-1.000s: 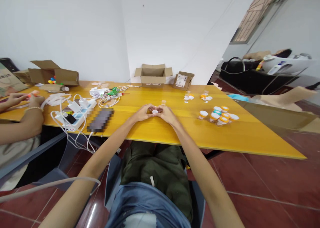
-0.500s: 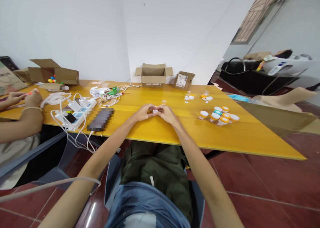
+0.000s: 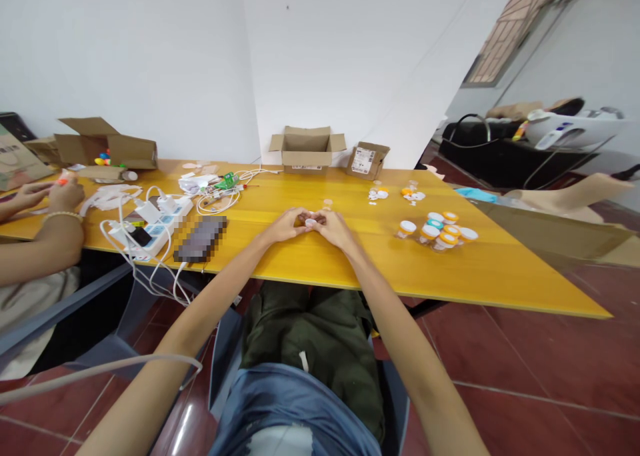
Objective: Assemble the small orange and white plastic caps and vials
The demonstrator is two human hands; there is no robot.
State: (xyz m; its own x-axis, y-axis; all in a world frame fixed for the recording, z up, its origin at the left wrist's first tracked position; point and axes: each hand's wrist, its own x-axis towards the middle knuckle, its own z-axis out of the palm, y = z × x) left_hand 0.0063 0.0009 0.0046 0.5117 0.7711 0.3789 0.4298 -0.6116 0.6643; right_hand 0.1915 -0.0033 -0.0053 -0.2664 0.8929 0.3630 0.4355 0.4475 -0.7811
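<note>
Head: small pale round piece (image 3: pixel 311 223)

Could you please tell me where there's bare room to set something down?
Bare tabletop shows between the right hand and the capped jars, and right of those jars. It's crowded left, around the power strip and pixelated device.

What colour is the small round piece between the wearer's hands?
The small round piece looks whitish, seen in the head view.

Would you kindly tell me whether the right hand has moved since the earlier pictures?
No, the right hand shows no clear shift against the central cardboard box.
</note>
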